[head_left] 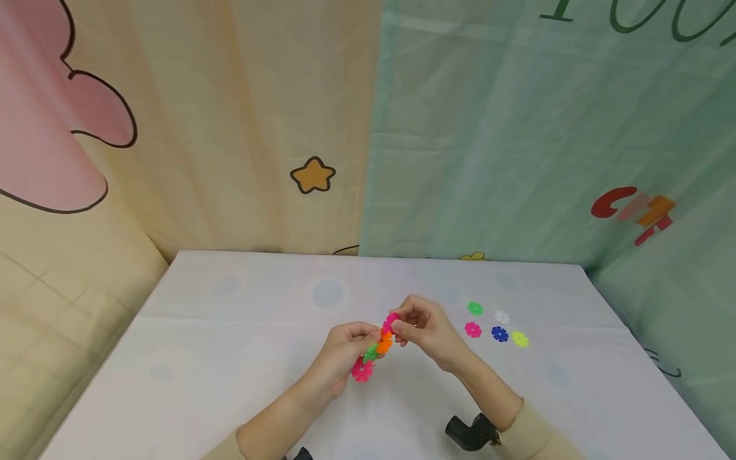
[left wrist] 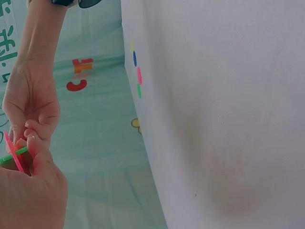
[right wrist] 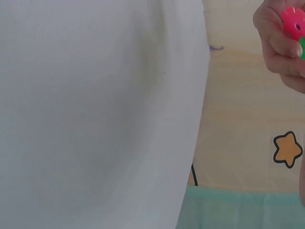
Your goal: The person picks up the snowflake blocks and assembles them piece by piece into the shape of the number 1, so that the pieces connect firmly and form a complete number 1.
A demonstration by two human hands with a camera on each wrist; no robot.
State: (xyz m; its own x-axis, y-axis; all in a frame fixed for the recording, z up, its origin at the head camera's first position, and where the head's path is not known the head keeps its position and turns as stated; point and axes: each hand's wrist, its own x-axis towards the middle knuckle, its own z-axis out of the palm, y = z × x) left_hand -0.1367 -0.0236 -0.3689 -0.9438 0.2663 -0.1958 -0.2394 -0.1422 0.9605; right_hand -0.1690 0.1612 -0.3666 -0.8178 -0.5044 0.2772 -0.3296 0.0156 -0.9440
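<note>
Above the table, my left hand point(head_left: 338, 352) grips a short chain of notched plastic discs. At its lower end is a pink disc point(head_left: 361, 370), followed by a green disc point(head_left: 370, 352) and an orange disc point(head_left: 384, 343). My right hand point(head_left: 430, 332) pinches the upper pink disc point(head_left: 391, 321) between thumb and fingers, against the orange one. Whether those two are fully slotted together cannot be seen. In the left wrist view, a green disc point(left wrist: 19, 152) crosses a pink disc point(left wrist: 13, 151). The right wrist view catches a pink disc point(right wrist: 293, 22) beside the left fingers.
Loose discs lie on the white-covered table point(head_left: 230, 383) to the right: green point(head_left: 475, 308), white point(head_left: 502, 317), pink point(head_left: 473, 329), blue point(head_left: 499, 334) and yellow point(head_left: 520, 339). Printed curtains point(head_left: 259, 128) hang behind the table's far edge.
</note>
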